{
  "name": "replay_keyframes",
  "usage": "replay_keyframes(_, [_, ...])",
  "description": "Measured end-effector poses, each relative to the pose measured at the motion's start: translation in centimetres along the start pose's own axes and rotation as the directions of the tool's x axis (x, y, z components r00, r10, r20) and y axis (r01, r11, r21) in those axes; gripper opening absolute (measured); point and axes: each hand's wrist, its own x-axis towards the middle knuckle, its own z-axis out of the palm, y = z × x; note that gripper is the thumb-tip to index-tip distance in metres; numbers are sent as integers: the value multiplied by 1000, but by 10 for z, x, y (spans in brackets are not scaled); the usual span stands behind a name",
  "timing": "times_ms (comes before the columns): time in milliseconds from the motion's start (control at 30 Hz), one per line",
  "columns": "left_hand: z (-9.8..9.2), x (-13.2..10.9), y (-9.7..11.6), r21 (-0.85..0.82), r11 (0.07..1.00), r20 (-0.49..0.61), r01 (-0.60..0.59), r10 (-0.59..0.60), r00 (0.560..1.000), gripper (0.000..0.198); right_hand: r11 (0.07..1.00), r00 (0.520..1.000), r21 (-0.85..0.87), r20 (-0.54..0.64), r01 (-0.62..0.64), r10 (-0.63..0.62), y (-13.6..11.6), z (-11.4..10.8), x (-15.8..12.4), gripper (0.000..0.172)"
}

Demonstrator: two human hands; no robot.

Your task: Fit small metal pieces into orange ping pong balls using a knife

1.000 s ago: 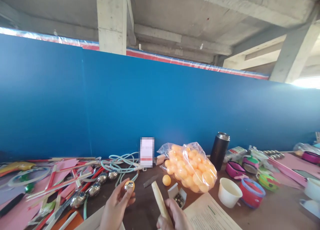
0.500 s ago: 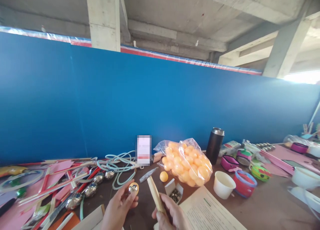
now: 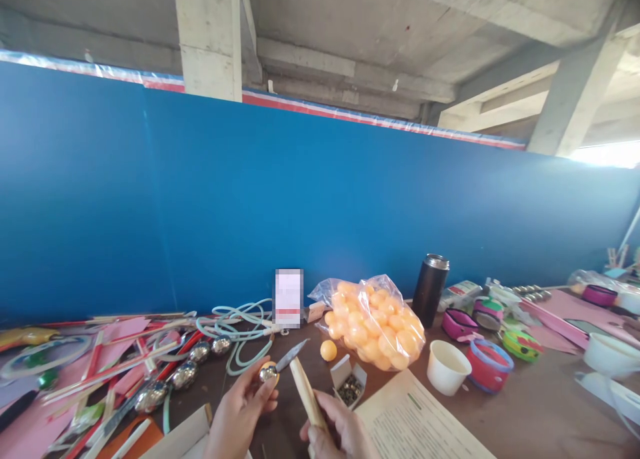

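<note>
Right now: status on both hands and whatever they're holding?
Left hand pinching small ball with metal cap. Right hand gripping wooden-handled knife, blade tip beside the ball. Open box of small metal parts just right of the knife.

Bare tabletop (image 3: 545, 419) right of cup (image 3: 446, 368); clutter of sticks (image 3: 100, 372) leftward

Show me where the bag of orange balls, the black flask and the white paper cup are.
bag of orange balls (image 3: 374, 326), head view, middle of the clear bag.
black flask (image 3: 429, 292), head view, middle of its dark body.
white paper cup (image 3: 445, 371), head view, its outer wall.
</note>
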Motion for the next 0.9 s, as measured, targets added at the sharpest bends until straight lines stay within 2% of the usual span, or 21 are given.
replay_keyframes(133, [-1, 0, 1, -9, 1000, 16, 20, -20, 1000, 67, 999, 999, 10, -19, -36, 37, 0, 1, 0, 45])
replay_keyframes(400, [1, 0, 0, -6, 1000, 9, 5, -5, 1000, 66, 998, 1000, 60, 3, -4, 4, 5, 2, 1, 43])
replay_keyframes(533, [0, 0, -1, 14, 1000, 15, 2, -2, 1000, 64, 1000, 1000, 15, 18, -13, 13, 5, 2, 1, 43])
replay_keyframes(700, [-2, 1, -4, 45, 999, 35, -15, 14, 999, 63, 999, 999, 35, -35, -14, 15, -2, 3, -1, 47])
replay_keyframes(900, [-1, 0, -4, 40, 999, 28, -26, 24, 999, 63, 999, 1000, -34, -20, -9, 9, -6, 6, -3, 44])
